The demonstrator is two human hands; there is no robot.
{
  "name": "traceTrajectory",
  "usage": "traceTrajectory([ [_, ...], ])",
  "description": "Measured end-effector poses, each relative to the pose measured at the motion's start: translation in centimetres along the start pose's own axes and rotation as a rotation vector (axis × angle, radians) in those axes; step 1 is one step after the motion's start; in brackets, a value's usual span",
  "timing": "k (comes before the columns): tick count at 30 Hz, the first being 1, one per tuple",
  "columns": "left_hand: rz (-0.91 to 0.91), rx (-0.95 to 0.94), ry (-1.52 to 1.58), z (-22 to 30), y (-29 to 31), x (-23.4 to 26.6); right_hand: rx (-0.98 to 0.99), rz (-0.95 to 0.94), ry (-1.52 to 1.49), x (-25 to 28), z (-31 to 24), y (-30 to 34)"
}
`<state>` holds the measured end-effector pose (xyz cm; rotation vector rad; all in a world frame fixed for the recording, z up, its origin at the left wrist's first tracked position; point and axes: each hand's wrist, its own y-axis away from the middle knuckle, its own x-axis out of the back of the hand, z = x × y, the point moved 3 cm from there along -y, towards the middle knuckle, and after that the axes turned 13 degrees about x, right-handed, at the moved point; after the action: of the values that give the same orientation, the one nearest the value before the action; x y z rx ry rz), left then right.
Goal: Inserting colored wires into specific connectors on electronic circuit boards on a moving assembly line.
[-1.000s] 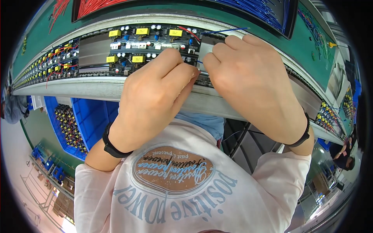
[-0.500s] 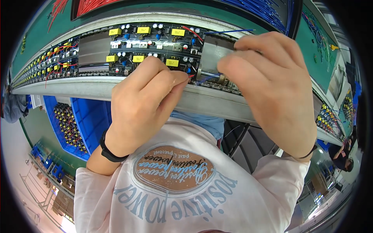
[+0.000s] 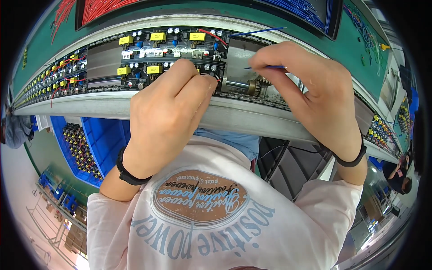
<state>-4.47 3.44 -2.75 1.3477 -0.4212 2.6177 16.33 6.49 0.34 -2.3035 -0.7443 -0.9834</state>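
Note:
My left hand (image 3: 166, 108) is closed in a pinch at the right end of the nearer black circuit board (image 3: 140, 74). A bit of red wire shows at its fingertips, the rest hidden. My right hand (image 3: 317, 85) pinches a short blue wire (image 3: 275, 67), whose free end points left toward the board, apart from it. The farther circuit board (image 3: 182, 44) carries yellow and blue components. At its right end sit a red wire (image 3: 209, 33) and a longer blue wire (image 3: 258, 32) that sticks out to the right.
The boards lie on a chain conveyor with a metal front rail (image 3: 252, 114). A shaft and sprocket (image 3: 256, 87) show below my right hand. Red wires (image 3: 105, 6) and blue wires (image 3: 310, 13) lie beyond. A blue bin (image 3: 105, 135) stands at left; a person (image 3: 398, 175) is far right.
My right hand has turned and drawn back slightly, its blue wire now plainly visible near the thumb and finger. My left hand stays at the board's end. The boards have shifted slightly left.

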Motion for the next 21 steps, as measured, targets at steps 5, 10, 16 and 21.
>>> traceTrajectory([
  [5,0.012,0.004,0.006,0.3,-0.2,-0.2,0.072,0.042,-0.065,-0.6,0.4,-0.5],
  [10,-0.017,0.019,-0.047,0.8,-0.2,-0.1,0.074,0.002,-0.06,-0.9,0.7,-0.8],
  [16,-0.059,-0.04,-0.113,1.4,-0.4,0.0,0.087,-0.025,-0.053,-1.2,1.1,-0.9],
  [21,-0.069,-0.007,-0.091,2.0,-0.7,0.2,0.116,-0.017,0.001,-1.5,1.1,-1.0],
])
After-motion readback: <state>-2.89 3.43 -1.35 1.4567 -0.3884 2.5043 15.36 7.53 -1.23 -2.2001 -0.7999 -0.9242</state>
